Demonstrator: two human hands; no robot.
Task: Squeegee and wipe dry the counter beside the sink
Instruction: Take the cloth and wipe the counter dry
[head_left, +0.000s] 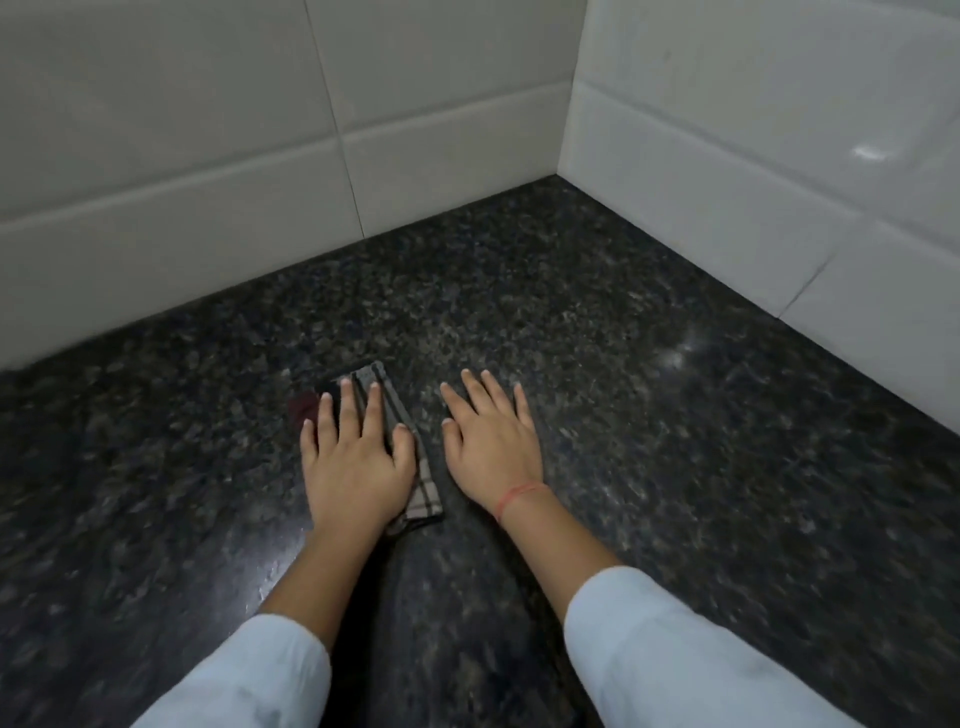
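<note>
Two hands lie flat on the dark speckled counter (649, 395), near the corner where the white tiled walls (208, 156) meet. The left hand (358, 457) presses straight, slightly spread fingers down on a folded checked cloth (423, 493), which sits on the stone just beside the right hand (491, 441) but apart from it. The right hand rests bare on the counter, fingers straight and fanned, holding nothing; a red thread (519, 493) circles its wrist. Pale sleeves (675, 649) cover both forearms.

No squeegee is in view, so the step in hand looks like the wipe-dry pass. The stone shows glossy patches, though whether they are wet film or only reflected light cannot be told. The next move probably calls for steady downward pressure on the cloth while sliding it in overlapping strokes toward the wall edges and into the corner, with the right hand bracing.
</note>
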